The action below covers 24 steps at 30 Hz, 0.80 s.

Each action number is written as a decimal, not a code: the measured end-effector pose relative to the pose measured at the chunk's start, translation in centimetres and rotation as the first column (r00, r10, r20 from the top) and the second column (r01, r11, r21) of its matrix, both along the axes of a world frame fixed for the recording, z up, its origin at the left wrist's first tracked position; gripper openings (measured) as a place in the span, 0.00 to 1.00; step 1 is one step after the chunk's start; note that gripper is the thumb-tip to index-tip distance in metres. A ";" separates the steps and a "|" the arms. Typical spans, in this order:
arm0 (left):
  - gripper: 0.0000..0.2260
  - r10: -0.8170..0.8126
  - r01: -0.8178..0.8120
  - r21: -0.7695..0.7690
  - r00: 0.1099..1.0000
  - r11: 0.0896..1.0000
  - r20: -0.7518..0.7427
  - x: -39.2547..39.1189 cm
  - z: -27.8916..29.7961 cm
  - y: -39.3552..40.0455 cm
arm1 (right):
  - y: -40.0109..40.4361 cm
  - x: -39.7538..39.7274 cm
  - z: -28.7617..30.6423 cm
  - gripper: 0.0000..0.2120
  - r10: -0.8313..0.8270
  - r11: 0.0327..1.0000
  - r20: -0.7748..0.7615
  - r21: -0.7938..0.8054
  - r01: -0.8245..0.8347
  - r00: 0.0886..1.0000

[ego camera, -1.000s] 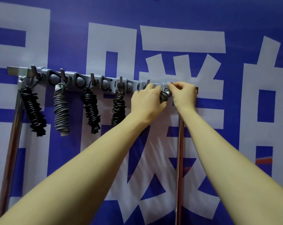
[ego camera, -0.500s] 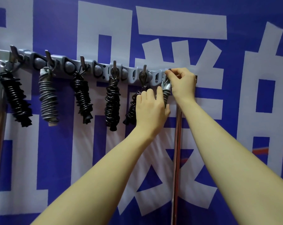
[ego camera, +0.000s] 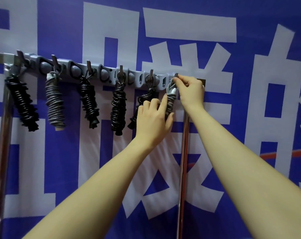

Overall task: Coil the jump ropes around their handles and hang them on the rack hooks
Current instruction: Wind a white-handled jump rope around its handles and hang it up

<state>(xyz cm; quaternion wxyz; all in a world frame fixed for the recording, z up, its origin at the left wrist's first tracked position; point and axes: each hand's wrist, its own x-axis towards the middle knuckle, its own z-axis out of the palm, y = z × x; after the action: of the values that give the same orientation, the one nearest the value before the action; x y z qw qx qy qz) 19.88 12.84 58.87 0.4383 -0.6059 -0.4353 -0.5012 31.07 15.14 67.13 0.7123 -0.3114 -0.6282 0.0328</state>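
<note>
Grey rope (ego camera: 171,99): coiled round its handles, hanging at the right end of the rack, its top loop up at the last hook; both hands are on it.
Last hook (ego camera: 176,75): the rightmost one on the rack, just above the grey rope's loop; whether the loop sits fully over it cannot be told.
Right hand (ego camera: 191,91): at the top of the grey rope, thumb and forefinger pinching the loop right beside the last hook, the other fingers curled below.
Left hand (ego camera: 154,119): lower down, back of the hand to the camera, fingers curled round the coiled body of the grey rope and thumb beside it.
Rack (ego camera: 98,70): grey bar with a row of metal hooks, running across the banner and dropping slightly toward the right.
Black ropes: four coiled bundles hang from hooks, one at the far left (ego camera: 22,104), one third along (ego camera: 89,104), one fourth (ego camera: 118,111), and one fifth (ego camera: 143,100), partly hidden behind the left hand.
Second grey rope (ego camera: 55,104): coiled and hanging from the second hook, between two black bundles.
Poles: a metal upright stands below the rack's left end (ego camera: 3,152) and another below its right end (ego camera: 183,169).
Banner (ego camera: 249,118): blue with large white characters, behind everything.
</note>
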 end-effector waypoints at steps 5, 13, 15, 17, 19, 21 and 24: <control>0.20 -0.057 0.056 -0.028 0.998 0.998 -0.024 -1.5 -1.5 -3.0 | -2.5 1.4 -2.2 0.11 -0.087 0.995 0.112 -0.035 0.092 0.990; 0.20 -0.021 0.024 -0.210 1.000 0.977 0.021 -4.1 -4.0 -11.3 | -10.1 1.8 -10.2 0.13 -0.194 0.969 0.392 -0.065 0.238 0.899; 0.21 -0.018 0.031 -0.277 0.999 0.960 0.049 -4.6 -5.5 -13.7 | -12.3 1.7 -12.7 0.13 -0.179 0.972 0.447 -0.059 0.229 0.877; 0.20 -0.004 0.024 -0.331 0.998 0.943 0.062 -5.2 -7.6 -16.0 | -14.5 1.3 -15.4 0.13 -0.143 0.977 0.478 -0.071 0.201 0.866; 0.18 0.006 0.018 -0.358 0.998 0.934 0.066 -5.8 -9.9 -18.0 | -16.5 0.6 -17.9 0.13 -0.111 0.975 0.505 -0.113 0.193 0.856; 0.16 0.002 0.034 -0.397 0.996 0.917 0.090 -6.7 -12.5 -19.8 | -18.2 -0.2 -20.6 0.12 -0.078 0.966 0.536 -0.167 0.196 0.841; 0.18 0.006 0.045 -0.488 0.995 0.872 0.104 -8.1 -16.7 -21.8 | -19.9 -1.7 -24.6 0.12 0.007 0.949 0.570 -0.262 0.174 0.822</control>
<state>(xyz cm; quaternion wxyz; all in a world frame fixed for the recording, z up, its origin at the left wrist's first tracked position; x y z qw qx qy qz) 11.76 -8.99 42.21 0.2427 -0.6750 -0.5637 -0.4095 29.36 -4.77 42.58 0.4392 -0.4400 -0.7833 0.0034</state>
